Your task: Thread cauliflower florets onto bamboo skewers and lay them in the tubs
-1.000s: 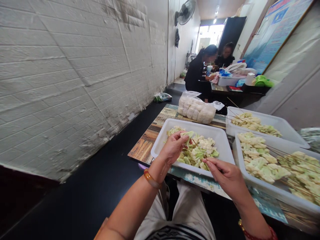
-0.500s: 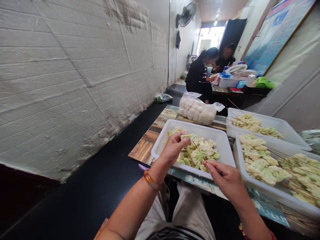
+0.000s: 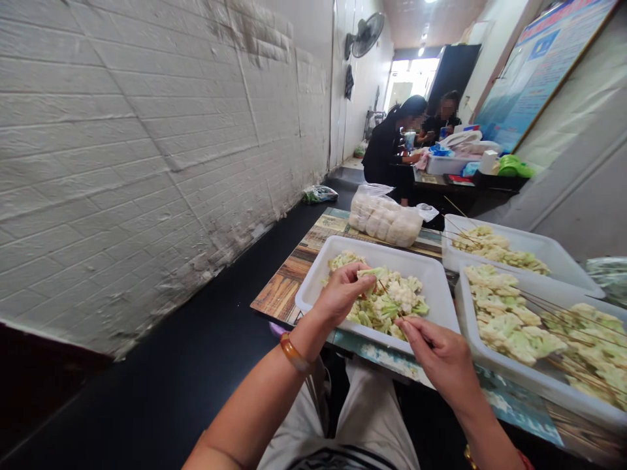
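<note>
Table (image 3: 283, 282): left tray (image 3: 437, 290) close to near edge; bump could tip it. Left hand (image 3: 341, 294) pinches cauliflower piece (image 3: 371, 273) over left tray; right hand (image 3: 437, 349) clamped on thin stick (image 3: 382, 285) angled toward piece. Slip could prick left hand; hard push could split piece.

Wood-patterned table (image 3: 287, 281) with trays (image 3: 443, 300), bag (image 3: 385, 220)

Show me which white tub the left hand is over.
The leftmost white tub, its cauliflower under the left hand; the other two tubs stand to its right.
</note>
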A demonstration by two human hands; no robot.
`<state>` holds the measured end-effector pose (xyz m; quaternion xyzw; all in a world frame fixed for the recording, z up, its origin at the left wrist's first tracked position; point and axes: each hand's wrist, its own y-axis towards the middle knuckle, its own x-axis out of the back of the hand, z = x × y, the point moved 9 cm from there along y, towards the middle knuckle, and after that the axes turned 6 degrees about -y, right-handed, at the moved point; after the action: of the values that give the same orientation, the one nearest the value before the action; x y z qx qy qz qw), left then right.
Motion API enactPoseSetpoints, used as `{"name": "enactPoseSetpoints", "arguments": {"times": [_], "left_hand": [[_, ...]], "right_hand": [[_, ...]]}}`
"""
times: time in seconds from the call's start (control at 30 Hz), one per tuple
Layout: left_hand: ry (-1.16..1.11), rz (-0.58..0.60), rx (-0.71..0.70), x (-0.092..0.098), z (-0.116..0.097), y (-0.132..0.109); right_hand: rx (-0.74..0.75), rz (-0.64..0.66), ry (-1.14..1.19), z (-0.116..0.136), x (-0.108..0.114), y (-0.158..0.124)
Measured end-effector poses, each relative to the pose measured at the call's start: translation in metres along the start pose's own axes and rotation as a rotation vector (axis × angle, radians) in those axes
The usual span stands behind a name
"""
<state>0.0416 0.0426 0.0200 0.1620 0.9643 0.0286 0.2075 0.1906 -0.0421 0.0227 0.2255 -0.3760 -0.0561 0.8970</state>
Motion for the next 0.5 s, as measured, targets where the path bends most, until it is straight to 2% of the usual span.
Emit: {"name": "enactPoseSetpoints", "arguments": {"times": [0.13, 0.3, 0.5], "left_hand": [[0.024, 0.011, 0.003, -0.0019, 0.0004, -0.0002], [0.002, 0.039, 0.000, -0.0034, 0.0005, 0.0007], [-0.054, 0.024, -0.009, 0.0001, -0.0002, -0.0002]], "right_hand": [[-0.008, 0.020, 0.018, 0.0017, -0.0008, -0.0005], [-0.086, 0.078, 0.037, -0.0030, -0.0029, 0.0006], [-0.079, 0.142, 0.068, -0.0025, -0.0094, 0.0012]]}}
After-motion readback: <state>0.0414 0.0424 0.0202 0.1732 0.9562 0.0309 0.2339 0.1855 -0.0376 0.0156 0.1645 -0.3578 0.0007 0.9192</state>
